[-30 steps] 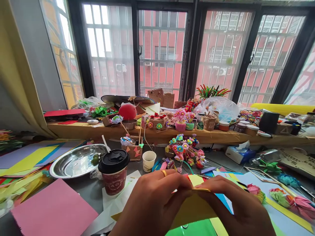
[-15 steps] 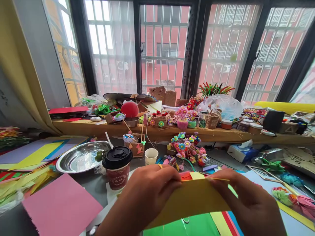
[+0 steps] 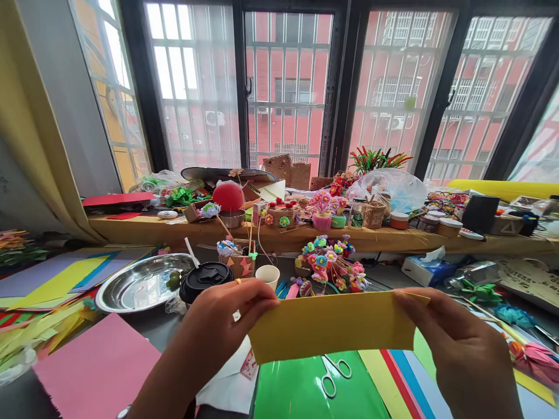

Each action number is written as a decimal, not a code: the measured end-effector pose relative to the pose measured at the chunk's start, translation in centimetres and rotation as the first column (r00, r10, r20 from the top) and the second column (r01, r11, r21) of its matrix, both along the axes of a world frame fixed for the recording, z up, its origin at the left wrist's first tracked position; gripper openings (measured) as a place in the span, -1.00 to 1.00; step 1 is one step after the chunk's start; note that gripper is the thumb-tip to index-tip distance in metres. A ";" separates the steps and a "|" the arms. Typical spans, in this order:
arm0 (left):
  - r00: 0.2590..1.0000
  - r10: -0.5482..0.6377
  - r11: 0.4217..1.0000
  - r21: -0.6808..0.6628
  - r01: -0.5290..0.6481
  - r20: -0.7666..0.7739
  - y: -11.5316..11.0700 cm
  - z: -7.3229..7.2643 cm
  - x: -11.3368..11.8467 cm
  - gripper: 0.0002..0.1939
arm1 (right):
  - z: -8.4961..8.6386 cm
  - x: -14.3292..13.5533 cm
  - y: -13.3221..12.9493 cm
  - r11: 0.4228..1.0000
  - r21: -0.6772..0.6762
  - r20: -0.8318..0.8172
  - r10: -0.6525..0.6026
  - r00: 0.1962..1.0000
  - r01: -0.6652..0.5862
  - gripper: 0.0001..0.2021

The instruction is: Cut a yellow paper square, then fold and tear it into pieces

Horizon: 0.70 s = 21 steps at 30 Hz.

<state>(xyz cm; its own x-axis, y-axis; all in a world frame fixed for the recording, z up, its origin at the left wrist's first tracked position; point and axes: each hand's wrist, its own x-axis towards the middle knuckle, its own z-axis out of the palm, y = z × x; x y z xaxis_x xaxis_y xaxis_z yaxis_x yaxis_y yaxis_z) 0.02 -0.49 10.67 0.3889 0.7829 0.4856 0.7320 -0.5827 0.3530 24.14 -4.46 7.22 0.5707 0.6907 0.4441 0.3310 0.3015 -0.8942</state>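
Observation:
A strip of yellow paper (image 3: 334,326) is stretched level between my two hands, above the table. My left hand (image 3: 227,323) pinches its upper left corner between thumb and fingers. At the other end, my right hand (image 3: 458,337) pinches the upper right corner. A narrow edge of paper shows past the right thumb. Below the strip, scissors (image 3: 329,384) with white handles lie on a shiny green sheet (image 3: 279,396); the strip partly hides their blades.
A lidded coffee cup (image 3: 205,279) stands just behind my left hand, near a metal plate (image 3: 107,297) and a paper cup (image 3: 267,274). Pink paper (image 3: 96,372) lies left. Yarn flowers (image 3: 325,259) stand behind the strip, colored sheets (image 3: 384,378) at right.
My hands have moved apart, the left one leftward and the right one slightly rightward. More of the yellow strip's length shows between them, and the scissors have come into view below.

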 end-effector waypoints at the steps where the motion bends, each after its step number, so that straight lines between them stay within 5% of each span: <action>1: 1.000 0.016 1.000 0.011 -0.016 0.006 0.0 0.0 -0.3 -0.83 | 0.0 0.2 0.1 1.000 0.012 -0.007 -0.002 1.000 0.002 -0.88; 8: 0.975 0.220 0.959 0.180 -0.219 0.009 -0.1 -0.4 -1.6 -0.79 | -0.1 0.6 0.4 0.998 0.054 -0.041 -0.026 0.999 0.029 -0.88; 13: 0.877 0.481 0.811 0.379 -0.446 0.003 0.2 -0.4 -0.1 -0.82 | -0.2 0.1 0.6 1.000 0.005 -0.055 0.001 0.998 0.000 -0.85; 15: 0.909 0.415 0.813 0.431 -0.392 0.045 0.1 -0.4 1.4 -0.81 | -0.3 -0.1 0.6 1.000 0.004 -0.010 0.012 1.000 -0.012 -0.84; 17: 0.979 0.204 0.891 0.412 -0.189 0.007 0.0 -0.4 3.1 -0.80 | -0.4 -0.3 0.7 0.999 0.016 0.073 0.032 0.997 -0.034 -0.84; 19: 0.998 0.014 0.954 0.300 0.005 -0.062 -0.2 -0.5 4.5 -0.81 | -0.6 -0.4 0.7 0.997 0.035 0.150 0.070 0.986 -0.076 -0.84; 21: 0.992 -0.044 0.978 0.199 0.066 -0.118 -0.4 -0.6 5.4 -0.88 | -0.5 -0.4 0.7 0.990 0.048 0.206 0.124 0.971 -0.136 -0.83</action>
<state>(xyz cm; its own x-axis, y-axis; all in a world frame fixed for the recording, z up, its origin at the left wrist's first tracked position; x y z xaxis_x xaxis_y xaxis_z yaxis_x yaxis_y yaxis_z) 5.42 -0.86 10.03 0.4895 0.6487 0.5827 0.7250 -0.6741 0.1414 23.75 -3.78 6.68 0.3719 0.7210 0.5847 0.4572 0.4059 -0.7913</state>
